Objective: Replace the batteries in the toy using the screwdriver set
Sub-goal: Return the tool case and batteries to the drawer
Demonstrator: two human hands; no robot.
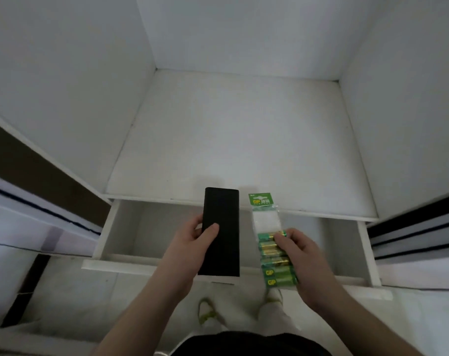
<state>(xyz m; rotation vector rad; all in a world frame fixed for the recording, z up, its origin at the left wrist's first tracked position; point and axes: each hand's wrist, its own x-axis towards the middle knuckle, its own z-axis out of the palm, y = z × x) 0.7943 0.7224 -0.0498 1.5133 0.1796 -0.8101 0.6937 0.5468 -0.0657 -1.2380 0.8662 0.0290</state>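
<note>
Both hands are up over an open drawer [120,227], each one carrying something. The left hand [190,242] grips a flat black case [222,222], a long rectangle with rounded top corners and a smooth matte face; the thumb lies across the front, the fingers wrap the left edge. No markings show on it, so what is inside cannot be told. The right hand [303,255] pinches a pack of batteries [272,242], thumb on the front and fingers curled behind. It is a clear, crinkly plastic sleeve with a green card header at the top, an empty see-through stretch below that, then gold-and-green cylinders stacked crosswise, the lowest two showing "GP" on green labels. The case and the pack hang side by side, just apart, upright above the drawer's front edge. The drawer is white, boxy, plain-walled, pulled out from under a wide white shelf [231,129] with a flat, faintly scuffed surface, closed in by smooth white panels on three sides. Down below, pale shoes [205,312] with yellow-green trim stand on a light floor.
</note>
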